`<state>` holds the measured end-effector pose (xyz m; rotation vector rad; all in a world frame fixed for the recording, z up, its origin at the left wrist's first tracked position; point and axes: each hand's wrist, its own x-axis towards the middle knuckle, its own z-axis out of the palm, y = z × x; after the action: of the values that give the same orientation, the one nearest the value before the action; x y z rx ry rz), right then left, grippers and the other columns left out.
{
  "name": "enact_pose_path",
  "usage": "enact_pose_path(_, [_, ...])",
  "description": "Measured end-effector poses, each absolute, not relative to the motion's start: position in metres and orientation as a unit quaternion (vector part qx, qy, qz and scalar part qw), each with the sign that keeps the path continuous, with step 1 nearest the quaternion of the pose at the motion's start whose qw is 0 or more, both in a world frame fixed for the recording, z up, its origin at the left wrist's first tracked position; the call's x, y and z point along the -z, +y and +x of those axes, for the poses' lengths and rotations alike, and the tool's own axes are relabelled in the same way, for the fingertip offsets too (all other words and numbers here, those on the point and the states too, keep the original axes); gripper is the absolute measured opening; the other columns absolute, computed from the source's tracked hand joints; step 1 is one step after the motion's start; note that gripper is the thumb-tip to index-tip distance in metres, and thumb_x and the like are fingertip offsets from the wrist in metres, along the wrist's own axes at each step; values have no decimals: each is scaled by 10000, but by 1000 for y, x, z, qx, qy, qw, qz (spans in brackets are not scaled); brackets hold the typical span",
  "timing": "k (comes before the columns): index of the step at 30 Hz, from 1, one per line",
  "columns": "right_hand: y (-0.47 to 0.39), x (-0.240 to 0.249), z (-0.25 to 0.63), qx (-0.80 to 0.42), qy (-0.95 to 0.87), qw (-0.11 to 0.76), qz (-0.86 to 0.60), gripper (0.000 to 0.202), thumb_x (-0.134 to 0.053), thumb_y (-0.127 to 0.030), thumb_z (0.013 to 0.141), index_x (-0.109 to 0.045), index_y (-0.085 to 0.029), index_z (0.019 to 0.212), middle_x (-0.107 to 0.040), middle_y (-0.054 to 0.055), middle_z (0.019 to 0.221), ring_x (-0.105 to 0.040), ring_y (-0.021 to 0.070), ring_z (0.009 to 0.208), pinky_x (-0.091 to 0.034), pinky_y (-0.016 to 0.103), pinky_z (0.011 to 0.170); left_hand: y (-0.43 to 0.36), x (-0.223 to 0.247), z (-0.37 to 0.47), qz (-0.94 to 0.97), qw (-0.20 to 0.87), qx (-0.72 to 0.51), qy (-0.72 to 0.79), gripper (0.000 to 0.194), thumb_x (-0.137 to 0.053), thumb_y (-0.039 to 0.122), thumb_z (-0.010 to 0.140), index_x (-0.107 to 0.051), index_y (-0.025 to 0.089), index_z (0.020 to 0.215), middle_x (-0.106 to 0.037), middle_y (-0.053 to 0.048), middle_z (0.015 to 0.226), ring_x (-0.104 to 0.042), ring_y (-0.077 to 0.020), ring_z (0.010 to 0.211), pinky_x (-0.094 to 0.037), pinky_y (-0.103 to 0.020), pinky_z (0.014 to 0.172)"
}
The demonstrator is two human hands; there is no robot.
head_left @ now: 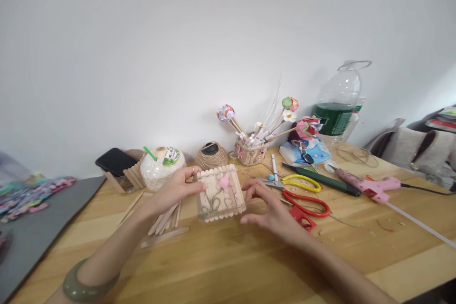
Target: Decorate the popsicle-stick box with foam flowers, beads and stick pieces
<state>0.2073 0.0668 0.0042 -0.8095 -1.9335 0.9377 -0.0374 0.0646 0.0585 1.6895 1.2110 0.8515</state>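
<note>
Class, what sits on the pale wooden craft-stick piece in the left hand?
The piece shows a round pink pompom and curled green strands. The left hand covers part of its left edge, hiding anything there.

The left hand [180,184] is bent in a pinch, the right hand [266,205] curls loosely, its grasp parted, and both forearms [123,235] slant inward.

Faced the far wall [178,33] from the person's head, looking forward and down across the wooden table [195,270] from its near side; took in left hand [178,184] and right hand [268,206] from close by, spanning grey mat [53,242] at left to pale bag [404,149] at right.
</note>
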Motion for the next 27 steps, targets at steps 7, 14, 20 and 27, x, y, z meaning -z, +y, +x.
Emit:
enact_pose_path(7, [70,-3,210,-535,-652,417,-338,426,-594,-580,718,-464,-231,924,-499,61,1110,-566,231,965,-463,364,796,58,-68,-32,683,437,-345,473,124,-607,273,720,-564,169,772,-586,17,770,-544,-165,752,-404,-260,697])
enact_pose_path(14, [70,-6,204,-628,-625,376,-271,654,-688,-533,656,-405,-226,1159,-419,139,1332,-385,259,1249,-359,437,979,56,-70,-28,679,445,-353,465,159,-616,283,712,-581,164,812,-619,-3,826,-566,-187,810,-426,-275,732])
enact_pose_path(20, [69,-7,201,-677,-603,350,-236,639,-721,-451,656,-387,-237,1157,-470,128,1309,-472,244,1181,-348,445,983,56,-69,-28,679,438,-350,474,174,-603,264,713,-585,160,851,-644,-23,877,-581,-210,869,-440,-297,767])
enact_pose_path(27, [70,-4,200,-699,-583,346,-228,649,-755,-406,628,-377,-257,1134,-501,115,1283,-514,238,1144,-354,452,982,56,-69,-26,684,439,-353,464,134,-604,249,712,-587,167,817,-646,-12,837,-593,-195,823,-450,-286,725])
